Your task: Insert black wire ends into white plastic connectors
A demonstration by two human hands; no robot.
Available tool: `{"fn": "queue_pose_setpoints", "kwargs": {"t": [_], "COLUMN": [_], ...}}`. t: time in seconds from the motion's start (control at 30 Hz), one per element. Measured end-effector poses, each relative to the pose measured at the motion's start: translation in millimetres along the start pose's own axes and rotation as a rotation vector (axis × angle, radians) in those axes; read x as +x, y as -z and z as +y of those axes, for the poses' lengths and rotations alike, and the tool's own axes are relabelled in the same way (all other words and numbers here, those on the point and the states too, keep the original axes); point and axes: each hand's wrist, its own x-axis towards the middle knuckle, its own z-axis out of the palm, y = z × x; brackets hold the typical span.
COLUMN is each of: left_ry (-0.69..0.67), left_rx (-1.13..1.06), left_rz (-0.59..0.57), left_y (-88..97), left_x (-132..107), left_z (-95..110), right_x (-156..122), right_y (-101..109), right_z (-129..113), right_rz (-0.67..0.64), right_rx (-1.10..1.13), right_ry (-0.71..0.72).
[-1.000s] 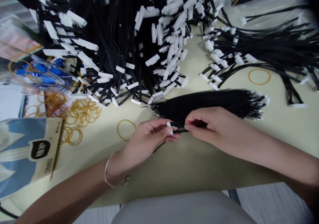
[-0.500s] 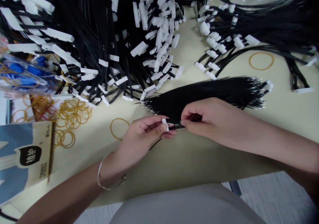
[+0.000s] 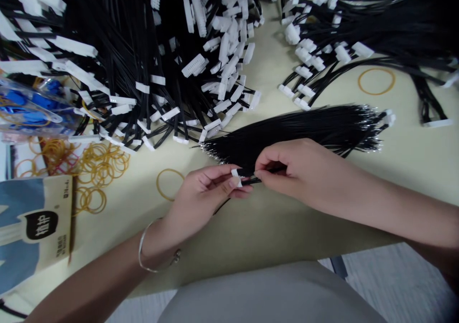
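Note:
Between the thumb and fingers of my left hand (image 3: 211, 186) is a small white connector (image 3: 236, 177), its black wires leading off to the right. My right hand (image 3: 290, 170) is closed just right of the connector, fingertips pinching a black wire (image 3: 255, 180); the wire's tip is too small to make out. Right behind both hands lies a bundle of loose black wires (image 3: 287, 127) with shiny metal ends. A white connector (image 3: 389, 117) shows at the bundle's right end.
Heaps of black cables with white connectors (image 3: 229, 50) cover the back of the table (image 3: 143, 246). More cables (image 3: 380, 36) lie at the back right. At left are yellow rubber bands (image 3: 103, 162), a bag of blue parts (image 3: 39, 105) and a blue-and-beige packet (image 3: 36, 227).
My right hand has shifted slightly left, closer to the connector. My left hand keeps its grip almost in place. The whole view has shifted a little.

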Motion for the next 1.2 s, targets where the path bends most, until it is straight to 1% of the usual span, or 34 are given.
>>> {"fn": "queue_pose_setpoints", "kwargs": {"t": [0.1, 0.37, 0.57, 0.73, 0.87, 1.1, 1.2], "left_ry": [0.005, 0.016, 0.007, 0.033, 0.036, 0.034, 0.013], "left_rx": [-0.014, 0.02, -0.017, -0.039, -0.059, -0.066, -0.066], "left_rz": [-0.007, 0.052, 0.03, 0.044, 0.048, 0.038, 0.013], "left_y": [0.1, 0.0, 0.8, -0.3, -1.4, -1.5, -1.0], "left_x": [0.0, -0.5, 0.1, 0.4, 0.2, -0.1, -0.1], "left_z": [0.2, -0.9, -1.3, 0.8, 2.1, 2.2, 1.2], "right_x": [-0.6, -1.3, -2.0, -3.8, -4.8, -5.2, -4.4], "right_y": [-0.9, -4.1, -7.0, -9.7, -9.8, -10.0, -12.2], "right_z": [-0.2, -0.8, -0.5, -0.6, 0.2, -2.7, -3.1], "right_rz": [0.019, 0.033, 0.044, 0.064, 0.074, 0.027, 0.03], "right_rx": [-0.006, -0.022, -0.042, -0.099, -0.068, -0.027, -0.018], "right_ry": [0.012, 0.038, 0.055, 0.067, 0.08, 0.03, 0.018]}}
